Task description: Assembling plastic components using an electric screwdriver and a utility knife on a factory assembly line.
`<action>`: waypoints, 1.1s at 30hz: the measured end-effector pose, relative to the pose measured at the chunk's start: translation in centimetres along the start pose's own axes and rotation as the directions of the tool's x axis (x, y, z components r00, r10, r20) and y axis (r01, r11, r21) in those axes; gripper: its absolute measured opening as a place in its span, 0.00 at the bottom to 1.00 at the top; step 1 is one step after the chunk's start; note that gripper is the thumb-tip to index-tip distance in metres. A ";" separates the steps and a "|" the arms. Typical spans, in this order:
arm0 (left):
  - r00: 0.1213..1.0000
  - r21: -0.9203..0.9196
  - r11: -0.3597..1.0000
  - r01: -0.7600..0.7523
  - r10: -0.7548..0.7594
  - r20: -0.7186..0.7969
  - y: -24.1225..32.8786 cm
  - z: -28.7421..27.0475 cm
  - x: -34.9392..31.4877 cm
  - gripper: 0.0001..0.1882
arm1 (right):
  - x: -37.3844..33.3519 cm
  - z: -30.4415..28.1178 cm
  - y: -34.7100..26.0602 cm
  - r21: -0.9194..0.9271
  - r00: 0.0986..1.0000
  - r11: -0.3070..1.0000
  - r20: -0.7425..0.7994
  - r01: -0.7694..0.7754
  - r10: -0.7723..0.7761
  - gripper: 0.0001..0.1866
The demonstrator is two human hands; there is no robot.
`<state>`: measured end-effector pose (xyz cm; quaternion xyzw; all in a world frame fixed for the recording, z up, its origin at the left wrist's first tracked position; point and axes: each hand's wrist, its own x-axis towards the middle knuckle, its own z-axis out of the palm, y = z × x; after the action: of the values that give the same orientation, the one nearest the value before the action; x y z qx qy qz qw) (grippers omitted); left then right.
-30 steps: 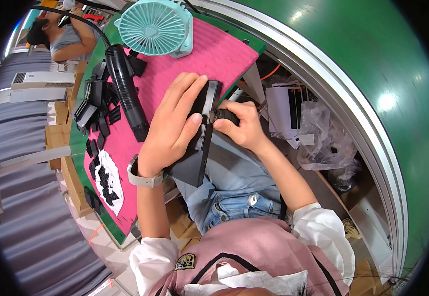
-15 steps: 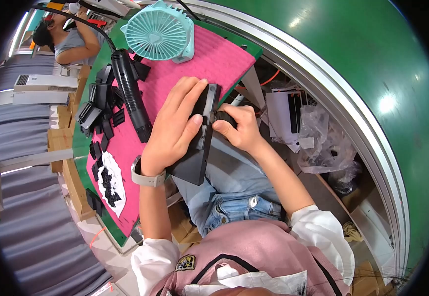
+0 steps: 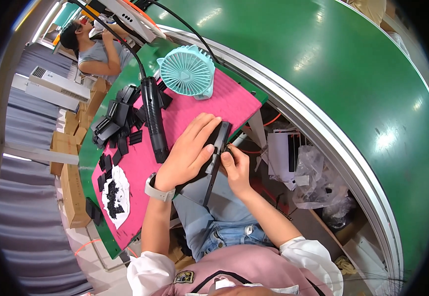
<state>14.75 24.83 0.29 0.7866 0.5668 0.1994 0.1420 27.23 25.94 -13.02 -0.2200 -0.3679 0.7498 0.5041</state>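
Note:
My left hand (image 3: 187, 153), with a pale watch strap on its wrist, lies over a flat black plastic case (image 3: 196, 191) and grips it, the thumb pressing near the long edge. The case is tilted above my lap, at the near edge of the pink mat (image 3: 175, 123). Against its right edge, my right hand (image 3: 237, 171) is closed, thumb against bent fingers, on a small dark object (image 3: 228, 149). Most of that object is hidden by the fingers, so its kind cannot be made out.
A black cylindrical tool (image 3: 154, 121) with a cable lies left of my hands. Beyond is a turquoise fan (image 3: 187, 71). Black plastic parts (image 3: 118, 118) are heaped at left, near white paper (image 3: 121, 202) holding black bits. A metal rail (image 3: 323, 96) curves at right. Another person (image 3: 98, 56) sits far left.
The whole view has shifted, so the table and fan sit lower and further right. My right fingers have turned and now cover more of the dark object. The left hand keeps its hold on the case.

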 end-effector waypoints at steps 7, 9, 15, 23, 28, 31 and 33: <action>0.990 -0.015 0.998 -0.060 0.061 0.128 -0.2 -0.8 0.8 0.28 | 0.6 -1.9 -1.8 -0.452 0.919 0.800 0.208 0.394 -0.334 0.22; 0.976 0.067 0.993 -0.098 0.083 0.201 -0.1 -1.2 1.0 0.28 | -0.4 -1.3 -1.4 -0.443 0.925 0.812 0.151 0.379 -0.349 0.21; 0.969 0.439 0.894 -0.095 -0.017 0.246 1.8 -1.9 2.1 0.26 | -0.7 -0.9 0.9 -0.371 0.972 0.901 0.021 0.223 -0.232 0.16; 0.976 0.113 0.971 0.210 -0.216 0.040 1.3 0.2 1.5 0.26 | 0.0 -0.7 -0.5 -0.312 0.957 0.905 0.099 0.289 -0.272 0.21; 0.984 0.185 0.969 0.166 -0.175 0.035 1.6 0.7 1.6 0.27 | 0.6 -2.0 -0.7 -0.334 0.930 0.872 0.221 0.356 -0.295 0.16; 0.973 0.186 0.965 0.186 -0.207 0.102 2.1 0.3 2.0 0.27 | 1.5 -3.0 -1.3 -0.382 0.895 0.817 0.293 0.431 -0.336 0.17; 0.972 0.182 0.967 0.181 -0.204 0.116 2.1 0.4 2.1 0.27 | 2.2 -3.4 -1.4 -0.402 0.851 0.755 0.331 0.518 -0.408 0.17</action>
<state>17.30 26.18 1.20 0.7485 0.6448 0.0823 0.1310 29.58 29.41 -13.95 -0.1531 -0.6379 0.5058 0.5602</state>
